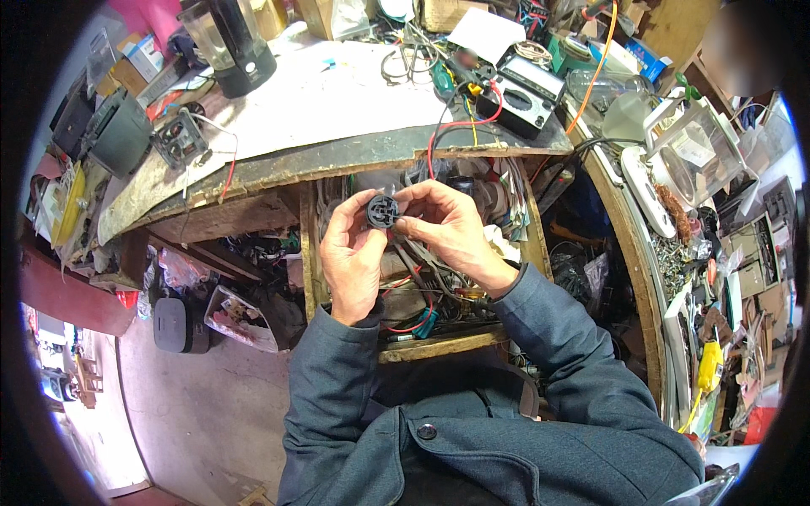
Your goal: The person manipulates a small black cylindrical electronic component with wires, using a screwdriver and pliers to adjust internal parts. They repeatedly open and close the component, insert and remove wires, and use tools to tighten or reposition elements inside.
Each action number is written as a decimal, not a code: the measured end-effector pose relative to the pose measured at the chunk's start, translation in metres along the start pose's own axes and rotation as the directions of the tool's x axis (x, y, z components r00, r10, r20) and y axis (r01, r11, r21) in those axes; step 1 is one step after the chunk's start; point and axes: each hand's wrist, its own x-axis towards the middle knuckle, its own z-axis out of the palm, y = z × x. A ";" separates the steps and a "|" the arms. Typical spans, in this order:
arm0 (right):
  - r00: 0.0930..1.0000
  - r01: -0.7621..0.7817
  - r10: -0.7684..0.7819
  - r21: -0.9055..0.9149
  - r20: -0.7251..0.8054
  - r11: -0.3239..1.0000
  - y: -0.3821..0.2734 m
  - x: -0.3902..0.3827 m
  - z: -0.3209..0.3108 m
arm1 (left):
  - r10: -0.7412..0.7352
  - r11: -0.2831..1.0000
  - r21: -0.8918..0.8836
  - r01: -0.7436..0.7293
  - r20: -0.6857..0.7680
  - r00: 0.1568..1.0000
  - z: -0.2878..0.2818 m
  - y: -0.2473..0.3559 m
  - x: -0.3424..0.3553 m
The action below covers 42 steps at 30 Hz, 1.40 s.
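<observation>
A small round black plastic part (382,212), with ribs and slots on its face, is held up between my two hands. The fingertips and thumb of my left hand (351,263) pinch it from the left. On the other side, my right hand (456,234) grips its edge between thumb and fingers. Below both hands is an open wooden drawer (456,344) full of wires and small parts. A teal-handled tool (427,324) and red wire lie near the drawer's front.
Beyond the drawer, a worn workbench (337,101) carries a blender (228,51), a black multimeter (519,103) with red leads, and a small motor-like part (180,139). Cluttered shelving with a clear jug (696,152) stands at right. On the floor at left sits a box (240,319).
</observation>
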 end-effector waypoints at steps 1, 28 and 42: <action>1.000 -0.008 0.008 0.003 0.000 1.000 0.000 0.000 0.000 | -0.002 1.000 0.002 0.002 -0.002 1.000 0.000 0.000 0.000; 0.973 0.222 -0.145 -0.538 0.182 0.813 -0.010 0.000 -0.004 | -0.095 0.971 0.219 0.093 0.000 0.995 0.001 -0.006 -0.003; 0.857 0.503 -0.335 -0.779 0.392 0.375 -0.016 -0.009 -0.002 | 0.707 0.485 -0.860 0.160 0.493 0.508 0.041 0.196 -0.049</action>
